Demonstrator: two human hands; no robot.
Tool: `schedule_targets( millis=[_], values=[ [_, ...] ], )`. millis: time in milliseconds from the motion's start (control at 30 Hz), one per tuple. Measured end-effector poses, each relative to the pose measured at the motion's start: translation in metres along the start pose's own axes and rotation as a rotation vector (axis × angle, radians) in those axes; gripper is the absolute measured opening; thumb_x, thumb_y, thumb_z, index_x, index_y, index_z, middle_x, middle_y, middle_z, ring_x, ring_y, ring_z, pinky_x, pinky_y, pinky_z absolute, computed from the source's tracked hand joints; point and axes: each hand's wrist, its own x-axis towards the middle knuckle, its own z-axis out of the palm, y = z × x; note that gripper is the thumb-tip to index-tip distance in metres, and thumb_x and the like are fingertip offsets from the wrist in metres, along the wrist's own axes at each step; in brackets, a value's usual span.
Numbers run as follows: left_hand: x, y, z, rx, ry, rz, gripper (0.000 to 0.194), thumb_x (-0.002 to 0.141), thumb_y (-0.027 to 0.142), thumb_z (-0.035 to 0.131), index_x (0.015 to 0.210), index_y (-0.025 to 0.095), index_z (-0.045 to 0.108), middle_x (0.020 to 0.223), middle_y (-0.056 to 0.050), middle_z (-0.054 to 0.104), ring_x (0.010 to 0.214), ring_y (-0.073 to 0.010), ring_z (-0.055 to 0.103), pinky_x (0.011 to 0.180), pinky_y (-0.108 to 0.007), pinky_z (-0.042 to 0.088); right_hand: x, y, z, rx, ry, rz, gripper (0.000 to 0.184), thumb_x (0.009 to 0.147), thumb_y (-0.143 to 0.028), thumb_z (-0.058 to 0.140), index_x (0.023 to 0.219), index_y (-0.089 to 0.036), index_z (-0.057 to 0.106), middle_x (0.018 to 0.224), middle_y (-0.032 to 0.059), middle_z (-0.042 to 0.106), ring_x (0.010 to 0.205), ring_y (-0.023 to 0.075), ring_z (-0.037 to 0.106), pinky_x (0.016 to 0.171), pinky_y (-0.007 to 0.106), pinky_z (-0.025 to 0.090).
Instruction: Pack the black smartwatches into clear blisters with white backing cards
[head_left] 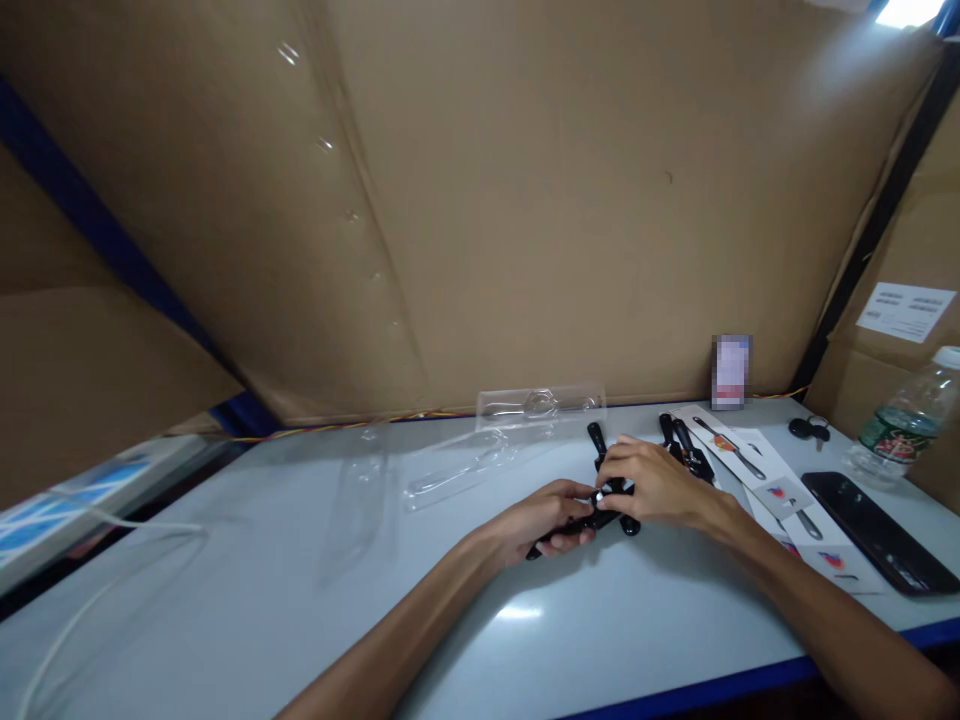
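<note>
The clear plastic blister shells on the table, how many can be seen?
3, though clear plastic is hard to tell apart. One blister shell lies by the cardboard wall, a second before it, a third farther left. Both hands hold a black tool.

head-worn view, facing forward and down — table (300,600) near, cardboard wall (525,200) behind

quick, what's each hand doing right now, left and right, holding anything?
Left hand: closed around the handle end of a black tool.
Right hand: fingers curled over the same black tool's upper part, gripping it.
</note>
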Motion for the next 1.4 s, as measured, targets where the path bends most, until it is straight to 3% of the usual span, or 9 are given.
schedule_targets(
  millis=[167, 367, 500, 633, 833, 1000, 1167, 1400],
  values=[
    [-0.002, 0.001, 0.001, 0.019, -0.006, 0.0, 0.029, 0.08, 0.026, 0.057, 0.106, 0.016, 0.053, 0.063, 0.003, 0.056, 0.039, -0.0038, 0.028, 0.038, -0.021, 0.011, 0.0, -0.009, 0.009, -0.122, 0.038, -0.01, 0.016, 0.091, -0.02, 0.063, 0.078, -0.016, 0.072, 0.084, 0.0064, 0.064, 0.084, 0.0187, 0.053, 0.073, 0.031, 0.042],
    [-0.001, 0.001, -0.001, 0.036, -0.002, -0.016, 0.029, 0.081, 0.026, 0.055, 0.107, 0.013, 0.054, 0.064, 0.0, 0.06, 0.039, -0.0043, 0.028, 0.038, -0.022, 0.012, 0.0, -0.008, 0.007, -0.032, 0.08, 0.021, 0.028, 0.093, -0.026, 0.062, 0.068, -0.017, 0.071, 0.079, 0.005, 0.064, 0.08, 0.0173, 0.052, 0.073, 0.031, 0.041],
    [0.0, 0.001, -0.002, 0.006, 0.009, -0.029, 0.034, 0.082, 0.024, 0.054, 0.113, 0.013, 0.052, 0.064, 0.001, 0.061, 0.039, -0.0044, 0.028, 0.038, -0.021, 0.011, 0.001, -0.002, -0.001, 0.08, 0.06, 0.057, 0.014, 0.089, -0.017, 0.064, 0.093, -0.02, 0.076, 0.086, 0.0048, 0.068, 0.086, 0.0182, 0.057, 0.078, 0.031, 0.043],
    [0.0, 0.0, -0.002, 0.003, -0.039, -0.001, 0.035, 0.082, 0.024, 0.055, 0.115, 0.011, 0.054, 0.062, 0.001, 0.061, 0.038, -0.0045, 0.029, 0.037, -0.021, 0.011, 0.001, 0.007, -0.004, 0.18, -0.081, 0.009, 0.035, 0.084, -0.007, 0.065, 0.111, -0.027, 0.076, 0.096, 0.0042, 0.07, 0.09, 0.0185, 0.06, 0.087, 0.034, 0.043],
    [0.0, 0.0, -0.004, 0.034, -0.078, 0.003, 0.031, 0.082, 0.026, 0.056, 0.11, 0.012, 0.056, 0.061, 0.001, 0.062, 0.036, -0.0044, 0.029, 0.037, -0.021, 0.012, -0.001, 0.011, -0.012, 0.272, -0.177, 0.029, 0.038, 0.082, -0.014, 0.074, 0.116, -0.031, 0.074, 0.098, 0.003, 0.071, 0.089, 0.0179, 0.061, 0.083, 0.031, 0.043],
    [-0.001, 0.002, -0.003, 0.049, -0.055, -0.031, 0.039, 0.08, 0.025, 0.055, 0.117, 0.012, 0.053, 0.061, 0.001, 0.062, 0.037, -0.005, 0.028, 0.039, -0.021, 0.014, 0.001, 0.01, -0.01, 0.261, -0.15, 0.026, 0.028, 0.08, -0.018, 0.077, 0.106, -0.028, 0.078, 0.096, 0.0022, 0.071, 0.089, 0.0174, 0.061, 0.083, 0.03, 0.043],
    [0.0, 0.0, -0.004, 0.019, -0.057, -0.008, 0.048, 0.082, 0.026, 0.056, 0.126, 0.01, 0.05, 0.063, 0.0, 0.063, 0.038, -0.005, 0.029, 0.04, -0.022, 0.012, 0.001, 0.006, 0.006, 0.063, -0.032, 0.038, 0.005, 0.084, -0.023, 0.075, 0.082, -0.018, 0.075, 0.086, 0.0043, 0.067, 0.087, 0.0186, 0.058, 0.079, 0.031, 0.042],
    [-0.002, 0.003, -0.002, 0.012, -0.068, 0.012, 0.028, 0.081, 0.026, 0.057, 0.106, 0.012, 0.055, 0.064, -0.002, 0.064, 0.038, -0.0041, 0.03, 0.038, -0.021, 0.013, 0.001, -0.005, 0.005, 0.083, 0.025, 0.01, 0.025, 0.095, -0.029, 0.063, 0.076, -0.018, 0.075, 0.079, 0.0039, 0.066, 0.078, 0.0158, 0.055, 0.078, 0.032, 0.042]
  ],
)
